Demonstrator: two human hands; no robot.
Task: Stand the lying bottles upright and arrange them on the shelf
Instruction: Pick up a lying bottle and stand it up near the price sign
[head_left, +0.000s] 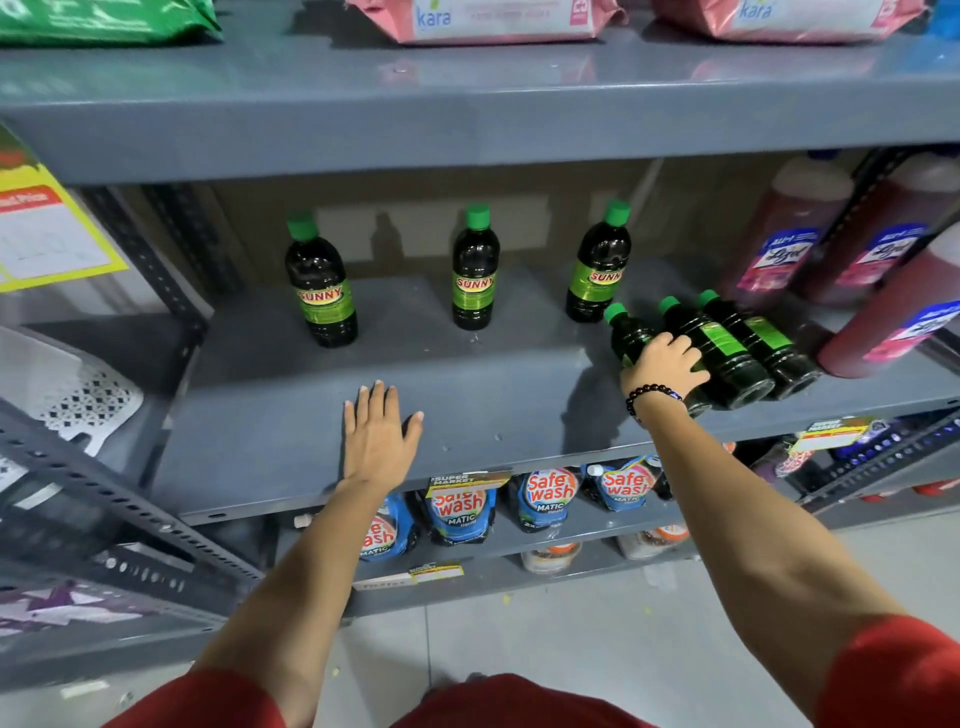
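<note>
Three bottles already stand upright across the middle of the shelf (467, 395), at centre left (320, 283), centre (475, 270) and centre right (600, 265), while three more lie side by side at the right of the frame, caps pointing up-left. The right hand (665, 364) is closed over the nearest lying bottle (628, 332), beside the other two (719, 348) (763, 340), and the left hand (379, 431) rests flat and open on the bare shelf at centre. The step in hand looks like lifting that fourth bottle; next it probably needs tipping onto its base and setting in line without nudging its neighbours.
</note>
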